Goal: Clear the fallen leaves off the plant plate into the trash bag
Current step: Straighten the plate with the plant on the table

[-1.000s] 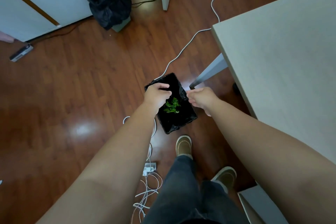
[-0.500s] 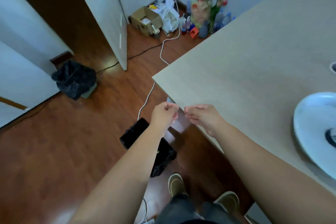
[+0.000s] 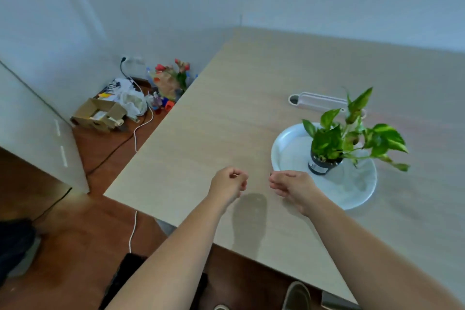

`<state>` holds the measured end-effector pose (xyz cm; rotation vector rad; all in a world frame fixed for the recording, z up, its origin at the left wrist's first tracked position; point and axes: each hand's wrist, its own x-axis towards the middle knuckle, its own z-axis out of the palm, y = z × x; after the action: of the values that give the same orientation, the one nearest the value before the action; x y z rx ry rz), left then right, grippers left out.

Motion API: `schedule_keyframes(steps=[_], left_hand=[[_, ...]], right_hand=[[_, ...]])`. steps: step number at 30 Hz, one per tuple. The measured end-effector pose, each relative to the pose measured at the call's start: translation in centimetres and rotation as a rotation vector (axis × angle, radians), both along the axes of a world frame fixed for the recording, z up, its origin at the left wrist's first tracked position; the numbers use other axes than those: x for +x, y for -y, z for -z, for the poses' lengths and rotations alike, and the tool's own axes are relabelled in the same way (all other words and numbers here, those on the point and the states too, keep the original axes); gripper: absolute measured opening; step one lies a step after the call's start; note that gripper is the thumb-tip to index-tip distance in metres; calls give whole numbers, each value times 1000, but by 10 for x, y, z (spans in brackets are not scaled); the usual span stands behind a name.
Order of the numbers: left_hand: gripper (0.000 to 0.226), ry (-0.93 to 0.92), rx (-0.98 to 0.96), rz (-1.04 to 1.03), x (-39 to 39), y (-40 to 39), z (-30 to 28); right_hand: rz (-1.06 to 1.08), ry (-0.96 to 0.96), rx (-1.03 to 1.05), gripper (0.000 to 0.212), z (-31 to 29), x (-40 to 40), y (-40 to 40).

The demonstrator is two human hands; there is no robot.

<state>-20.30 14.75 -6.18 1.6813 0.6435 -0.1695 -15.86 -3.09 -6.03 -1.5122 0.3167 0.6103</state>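
Leaves are not to be seen loose on the plate (image 3: 289,143); any left would be light, limp and easily torn, best pinched singly by fingertips. At bottom left the bag (image 3: 125,274) lies on the floor under the desk (image 3: 201,133) edge. At centre, the left hand (image 3: 227,184) and right hand (image 3: 292,185) hover with curled fingers, seemingly holding nothing. Beyond, at right, the plant (image 3: 352,138) stands on the plate.
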Motion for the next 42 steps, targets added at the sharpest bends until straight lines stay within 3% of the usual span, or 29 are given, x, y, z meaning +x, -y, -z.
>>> schedule_keyframes(steps=[4, 8, 10, 14, 17, 21, 26, 30, 42], left_hand=[[9, -39, 10, 82, 21, 46, 2], [3, -74, 101, 112, 37, 79, 13], [16, -103, 125, 89, 44, 89, 21], [20, -96, 153, -15, 46, 108, 28], [29, -78, 154, -92, 43, 117, 32], [44, -117, 70, -145, 42, 125, 35], [64, -190, -4, -64, 47, 128, 46], [50, -210, -59, -17, 53, 129, 47], [29, -177, -7, -6, 110, 106, 57]], right_hand=[[84, -11, -54, 16, 4, 11, 61], [135, 17, -153, 6, 10, 22, 121], [127, 50, -244, 10, 15, 26, 147], [145, 109, -518, 13, 24, 29, 193], [182, 93, -606, 15, 27, 27, 214], [211, -5, -547, 33, 35, 27, 225], [257, -69, -416, 63, 40, 30, 214], [265, -94, -409, 74, 39, 32, 208], [193, -67, -504, 76, 44, 58, 230]])
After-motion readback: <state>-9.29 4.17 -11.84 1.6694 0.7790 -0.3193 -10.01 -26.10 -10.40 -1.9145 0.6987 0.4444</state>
